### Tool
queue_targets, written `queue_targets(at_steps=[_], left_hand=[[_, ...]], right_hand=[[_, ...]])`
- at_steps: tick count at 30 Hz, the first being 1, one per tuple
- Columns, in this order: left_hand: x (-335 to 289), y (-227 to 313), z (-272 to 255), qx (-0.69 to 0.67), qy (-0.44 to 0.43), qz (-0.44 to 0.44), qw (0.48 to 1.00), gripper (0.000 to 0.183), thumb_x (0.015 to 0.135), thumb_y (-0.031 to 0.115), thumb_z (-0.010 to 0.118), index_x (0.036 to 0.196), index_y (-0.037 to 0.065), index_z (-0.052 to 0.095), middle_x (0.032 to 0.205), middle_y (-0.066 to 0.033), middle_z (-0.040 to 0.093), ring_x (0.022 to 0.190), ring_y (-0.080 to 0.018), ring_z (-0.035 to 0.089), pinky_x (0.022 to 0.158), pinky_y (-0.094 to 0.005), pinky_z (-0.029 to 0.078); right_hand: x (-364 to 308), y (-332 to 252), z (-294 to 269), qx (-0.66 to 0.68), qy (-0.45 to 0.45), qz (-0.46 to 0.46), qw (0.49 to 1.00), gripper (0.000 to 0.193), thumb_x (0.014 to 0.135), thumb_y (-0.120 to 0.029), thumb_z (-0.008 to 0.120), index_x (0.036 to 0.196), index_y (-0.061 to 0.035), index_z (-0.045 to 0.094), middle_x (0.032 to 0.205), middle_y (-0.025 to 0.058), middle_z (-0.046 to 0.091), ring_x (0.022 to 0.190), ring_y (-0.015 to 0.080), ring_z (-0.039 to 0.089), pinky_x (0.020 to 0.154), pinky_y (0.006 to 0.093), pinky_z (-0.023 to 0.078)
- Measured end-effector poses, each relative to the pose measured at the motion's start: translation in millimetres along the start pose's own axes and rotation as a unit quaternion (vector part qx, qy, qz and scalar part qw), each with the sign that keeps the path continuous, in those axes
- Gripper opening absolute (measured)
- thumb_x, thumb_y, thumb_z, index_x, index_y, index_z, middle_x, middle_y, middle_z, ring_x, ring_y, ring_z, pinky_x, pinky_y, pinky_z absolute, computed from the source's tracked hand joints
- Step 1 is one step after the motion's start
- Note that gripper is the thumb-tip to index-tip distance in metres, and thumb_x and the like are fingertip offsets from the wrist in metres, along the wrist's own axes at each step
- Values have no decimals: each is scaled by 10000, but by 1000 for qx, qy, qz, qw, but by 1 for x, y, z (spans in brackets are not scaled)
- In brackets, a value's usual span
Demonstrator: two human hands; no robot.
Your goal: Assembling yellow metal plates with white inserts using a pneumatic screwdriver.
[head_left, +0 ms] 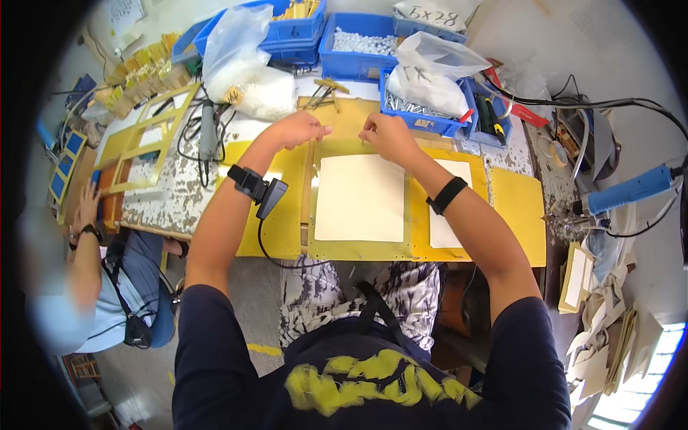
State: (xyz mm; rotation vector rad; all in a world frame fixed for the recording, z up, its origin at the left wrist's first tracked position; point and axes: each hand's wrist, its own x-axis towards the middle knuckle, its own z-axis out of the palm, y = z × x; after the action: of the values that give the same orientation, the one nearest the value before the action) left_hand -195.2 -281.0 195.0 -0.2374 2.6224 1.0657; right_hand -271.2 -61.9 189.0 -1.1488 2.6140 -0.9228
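Observation:
My left hand (299, 131) is closed, its fingers curled over the far left corner of a yellow panel (337, 251). My right hand (390, 136) pinches above the panel's far edge, fingertips pointing down. Anything between the fingers of either hand is too small to make out. A white rectangular sheet (360, 201) lies on the panel. Under my right forearm a second white sheet (446, 233) lies on another yellow board (423, 247). More yellow boards lie at the left (276, 226) and right (519, 215). Straps circle both wrists, and the left one carries a small black device.
Blue bins of white parts (362, 61) and screws (412, 107) line the back, with plastic bags (247, 86) nearby. A grey corded tool (208, 132) lies left; a blue-handled tool (631, 190) hangs right. Another person's hand (87, 206) rests at the far left.

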Motion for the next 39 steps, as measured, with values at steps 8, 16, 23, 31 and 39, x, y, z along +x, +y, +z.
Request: queue_targets(at_steps=[8,16,23,31,39], left_hand=[[0,-3,1,-26,8,-75,997,464,770,508,623,700,49,608,534,18,371,425,-80,301,364,-237,224],[-3,-2,7,-120,-1,-99,988,500,813,504,568,711,15,579,490,17,310,370,-104,262,353,-271,212],[-2,-4,17,-92,54,-106,989,508,861,516,490,660,50,512,498,29,312,383,-98,268,354,-261,225],[5,-32,35,89,209,62,972,514,874,465,458,768,-15,606,697,-224,602,672,-370,586,597,-447,450],[-22,-4,54,142,241,23,960,449,883,406,462,805,-8,617,790,-223,615,787,-388,586,693,-465,464]], right_hand=[[-2,6,22,0,9,3,1000,189,749,-193,664,822,-23,624,779,170,637,760,332,614,678,389,480],[-4,25,15,75,127,22,989,208,761,-219,668,830,-28,626,776,132,642,657,251,610,600,342,471],[-13,28,-36,510,87,240,821,184,823,-197,624,824,-23,562,675,32,532,546,88,446,407,205,316],[-28,34,-47,630,103,240,731,236,779,31,507,1012,8,536,821,76,542,628,89,459,475,175,338],[-42,55,-41,400,102,201,888,186,802,-45,564,975,13,598,840,94,613,672,134,539,561,239,436]])
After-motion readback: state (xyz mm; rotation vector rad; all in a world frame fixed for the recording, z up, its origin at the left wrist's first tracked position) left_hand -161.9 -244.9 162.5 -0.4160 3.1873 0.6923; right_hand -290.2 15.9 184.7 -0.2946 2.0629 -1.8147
